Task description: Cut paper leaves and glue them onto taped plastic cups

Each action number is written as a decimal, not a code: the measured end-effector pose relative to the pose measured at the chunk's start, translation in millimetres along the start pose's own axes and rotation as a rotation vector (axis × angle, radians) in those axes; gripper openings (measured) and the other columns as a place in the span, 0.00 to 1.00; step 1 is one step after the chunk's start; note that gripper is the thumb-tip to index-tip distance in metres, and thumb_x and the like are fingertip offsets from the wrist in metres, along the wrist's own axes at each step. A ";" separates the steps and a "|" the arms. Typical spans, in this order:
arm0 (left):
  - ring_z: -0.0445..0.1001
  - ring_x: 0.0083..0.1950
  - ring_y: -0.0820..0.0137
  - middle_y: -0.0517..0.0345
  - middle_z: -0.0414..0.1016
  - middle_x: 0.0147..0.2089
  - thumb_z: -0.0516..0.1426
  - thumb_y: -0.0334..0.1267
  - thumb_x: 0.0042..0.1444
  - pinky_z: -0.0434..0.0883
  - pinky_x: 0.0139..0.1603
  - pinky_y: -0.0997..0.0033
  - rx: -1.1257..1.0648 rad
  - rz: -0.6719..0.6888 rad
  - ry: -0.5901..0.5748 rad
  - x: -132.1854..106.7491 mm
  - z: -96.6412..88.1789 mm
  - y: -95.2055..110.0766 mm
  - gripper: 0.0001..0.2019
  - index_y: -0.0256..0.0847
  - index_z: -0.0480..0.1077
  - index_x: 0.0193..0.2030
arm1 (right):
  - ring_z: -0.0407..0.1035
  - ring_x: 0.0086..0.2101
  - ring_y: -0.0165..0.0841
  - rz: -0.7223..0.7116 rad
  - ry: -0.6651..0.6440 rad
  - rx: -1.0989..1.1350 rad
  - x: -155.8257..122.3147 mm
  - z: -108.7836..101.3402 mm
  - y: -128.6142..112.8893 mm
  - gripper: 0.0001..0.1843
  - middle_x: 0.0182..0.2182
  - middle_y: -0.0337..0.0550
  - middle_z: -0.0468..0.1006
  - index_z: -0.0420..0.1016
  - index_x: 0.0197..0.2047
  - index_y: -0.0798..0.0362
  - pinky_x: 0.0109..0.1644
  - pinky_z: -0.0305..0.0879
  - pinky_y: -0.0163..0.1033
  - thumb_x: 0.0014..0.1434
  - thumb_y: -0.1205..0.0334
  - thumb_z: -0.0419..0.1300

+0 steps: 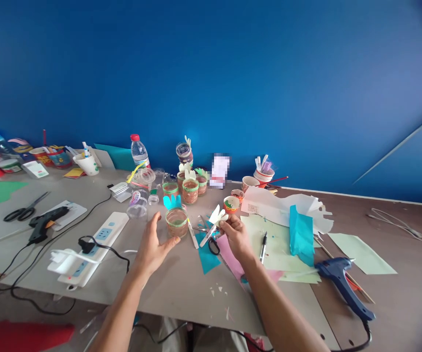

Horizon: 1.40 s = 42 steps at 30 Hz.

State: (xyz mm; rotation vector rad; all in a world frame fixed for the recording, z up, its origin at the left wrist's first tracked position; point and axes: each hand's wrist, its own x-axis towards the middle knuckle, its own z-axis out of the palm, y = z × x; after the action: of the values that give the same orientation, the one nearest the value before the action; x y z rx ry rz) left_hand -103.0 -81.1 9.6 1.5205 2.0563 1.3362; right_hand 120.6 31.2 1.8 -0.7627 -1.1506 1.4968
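Observation:
My left hand (155, 247) is open beside a small clear jar (177, 224) wrapped in brown, with a green rim band. Its thumb reaches across the jar's lower front; whether it touches cannot be told. A blue finger-shaped paper piece (172, 202) stands up at that jar's back rim. Between the fingers of my right hand (237, 234) is pinched a pale paper cutout (217, 215) with rounded lobes. Below it lie two white markers, one with a yellow end (192, 233) and the other (208, 235) near scissors (214, 246), partly hidden by papers.
Several similar jars (190, 191) stand behind. On the left are a power strip (93, 249), black glue gun (47, 222), scissors (27, 208) and cables. At right, a blue glue gun (346, 283) lies by paper sheets (363, 253). A bottle (140, 151) stands near the blue wall.

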 end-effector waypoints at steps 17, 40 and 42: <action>0.63 0.62 0.47 0.42 0.67 0.56 0.64 0.46 0.44 0.59 0.62 0.43 0.089 0.072 0.142 22.0 19.6 9.0 0.30 0.41 0.63 0.54 | 0.60 0.22 0.27 0.009 -0.018 0.023 0.7 1.3 2.1 0.07 0.21 0.33 0.69 0.71 0.28 0.52 0.29 0.58 0.35 0.49 0.60 0.65; 0.71 0.54 0.55 0.47 0.72 0.51 0.62 0.40 0.49 0.67 0.54 0.54 -0.178 0.087 0.088 71.0 89.9 73.7 0.24 0.42 0.63 0.53 | 0.57 0.22 0.26 -0.058 0.105 0.135 6.9 -6.2 -15.1 0.09 0.20 0.32 0.66 0.68 0.26 0.51 0.29 0.55 0.35 0.48 0.60 0.65; 0.72 0.53 0.55 0.47 0.73 0.49 0.62 0.40 0.48 0.67 0.53 0.54 -0.158 0.075 0.109 75.1 95.9 73.6 0.23 0.42 0.64 0.51 | 0.57 0.22 0.26 -0.059 0.101 0.141 7.0 -5.9 -16.0 0.08 0.20 0.32 0.66 0.69 0.27 0.51 0.29 0.54 0.35 0.48 0.60 0.65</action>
State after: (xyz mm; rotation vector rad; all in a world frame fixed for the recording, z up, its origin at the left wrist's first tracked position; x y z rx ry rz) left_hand -25.5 34.9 37.4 1.5000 1.9195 1.6016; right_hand 129.8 39.3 15.6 -0.6935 -0.9735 1.4569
